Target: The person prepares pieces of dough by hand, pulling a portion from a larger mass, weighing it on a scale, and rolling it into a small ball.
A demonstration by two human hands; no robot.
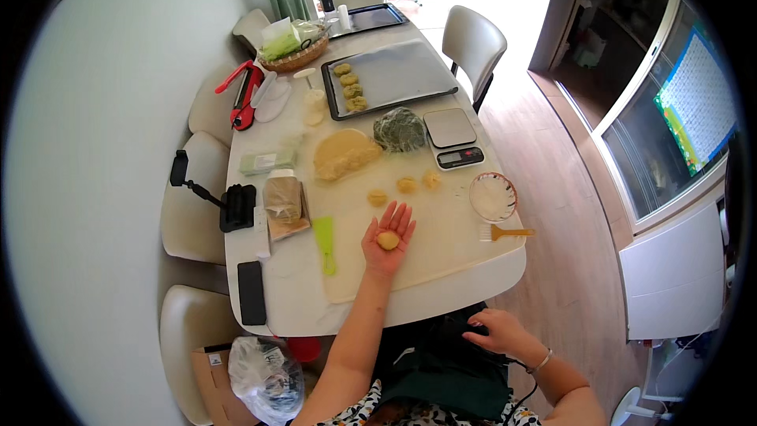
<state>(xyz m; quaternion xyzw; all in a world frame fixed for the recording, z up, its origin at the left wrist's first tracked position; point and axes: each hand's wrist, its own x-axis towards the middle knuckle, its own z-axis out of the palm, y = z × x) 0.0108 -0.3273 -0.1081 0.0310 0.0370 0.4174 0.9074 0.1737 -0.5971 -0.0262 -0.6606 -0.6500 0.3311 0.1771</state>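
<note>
My left hand (389, 243) is palm up over the near part of the pale mat (441, 248), its fingers stretched out and a small yellow dough ball (387, 240) resting on the palm. Down by my dark apron (445, 359), off the table edge, my right hand (501, 333) hangs with fingers loosely apart and nothing visible in it. Just beyond the left hand sit three dough pieces (406, 184). Farther back, a large dough mass (345, 155) lies beside a dark green mass in plastic wrap (400, 130). A green scraper (324, 246) lies left of my left hand.
To the right are a digital scale (460, 159), a bowl (493, 196) and a wooden-handled brush (511, 232). Behind stands a lined baking tray (394, 75) with several greenish pieces. Along the left are a phone (251, 293), a black stand (237, 207) and a red appliance (247, 97).
</note>
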